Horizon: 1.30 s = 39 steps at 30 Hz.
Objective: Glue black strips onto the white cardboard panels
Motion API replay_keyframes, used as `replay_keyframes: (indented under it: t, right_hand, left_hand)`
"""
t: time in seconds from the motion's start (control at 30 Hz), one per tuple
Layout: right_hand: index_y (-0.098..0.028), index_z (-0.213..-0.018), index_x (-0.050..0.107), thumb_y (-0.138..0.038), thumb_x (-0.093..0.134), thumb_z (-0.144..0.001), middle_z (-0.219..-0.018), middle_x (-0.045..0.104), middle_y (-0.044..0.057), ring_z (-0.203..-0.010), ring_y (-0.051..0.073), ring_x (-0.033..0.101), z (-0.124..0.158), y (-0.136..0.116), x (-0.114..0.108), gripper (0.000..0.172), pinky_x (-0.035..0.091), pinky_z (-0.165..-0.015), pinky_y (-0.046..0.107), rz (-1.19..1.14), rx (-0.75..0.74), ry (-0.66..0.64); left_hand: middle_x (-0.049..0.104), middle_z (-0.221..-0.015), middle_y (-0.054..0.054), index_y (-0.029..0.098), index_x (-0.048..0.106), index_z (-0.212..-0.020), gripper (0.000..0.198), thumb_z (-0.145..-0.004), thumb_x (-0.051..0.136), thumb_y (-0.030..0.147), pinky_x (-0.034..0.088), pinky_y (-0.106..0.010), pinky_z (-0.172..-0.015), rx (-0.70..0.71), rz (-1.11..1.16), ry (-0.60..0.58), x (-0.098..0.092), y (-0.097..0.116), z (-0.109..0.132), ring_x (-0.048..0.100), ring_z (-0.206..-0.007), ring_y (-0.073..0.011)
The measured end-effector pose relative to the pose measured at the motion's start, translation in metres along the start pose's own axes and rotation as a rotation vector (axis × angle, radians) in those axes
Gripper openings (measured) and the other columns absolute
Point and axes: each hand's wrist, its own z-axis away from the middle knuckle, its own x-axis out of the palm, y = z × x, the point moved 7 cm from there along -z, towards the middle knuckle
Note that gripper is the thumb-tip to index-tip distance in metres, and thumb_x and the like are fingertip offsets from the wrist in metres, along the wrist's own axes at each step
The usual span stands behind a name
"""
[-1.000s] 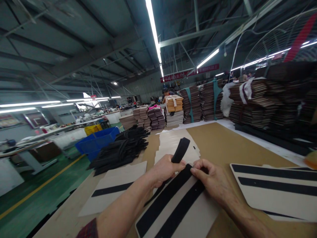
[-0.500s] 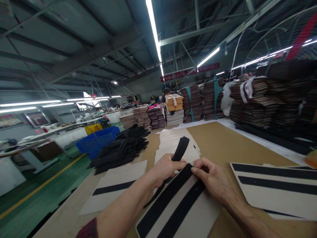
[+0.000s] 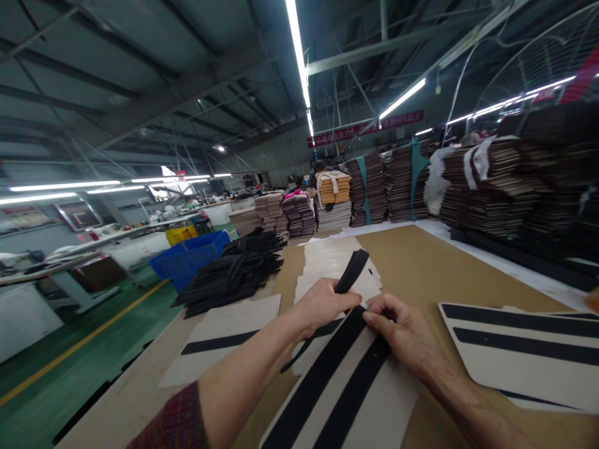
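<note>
My left hand point(image 3: 322, 307) is closed around a bundle of black strips point(image 3: 353, 269), whose ends fan out above the fingers and trail below the palm. My right hand point(image 3: 397, 324) pinches the top edge of a pale panel point(image 3: 374, 411) with two wide black stripes, at the end of one stripe. The panel slants down toward the bottom of the view. My left fingertips lie close to that same top edge. Beneath and beyond my hands, overlapping pale pieces point(image 3: 327, 259) lie on the brown table surface point(image 3: 402, 262).
Striped panels point(image 3: 528, 368) lie at the right. To the left are a pale sheet with one black stripe point(image 3: 210, 362), a heap of black strips point(image 3: 234, 271) and a blue bin point(image 3: 189, 255). Tied brown stacks point(image 3: 486, 187) line the far edge.
The view has shifted slightly. The strips' upper ends in my left hand are more fanned out and lean further right. My right hand still pinches the panel's top edge.
</note>
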Motion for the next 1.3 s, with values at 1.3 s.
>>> replay_keyframes:
  t: [1.3]
  right_hand:
    - [-0.024,-0.064,0.044,-0.046,0.055,-0.067,-0.058,0.049,-0.004,-0.058,0.015,0.045,-0.004,0.017,0.002,0.024,0.035,-0.057,0.030,0.096,0.043,0.014]
  left_hand:
    - [0.047,-0.057,0.007,0.018,0.056,-0.065,0.029,-0.064,0.073,0.040,0.020,-0.023,-0.046,-0.117,0.127,-0.131,0.004,-0.024,-0.001,0.033,-0.049,-0.0071]
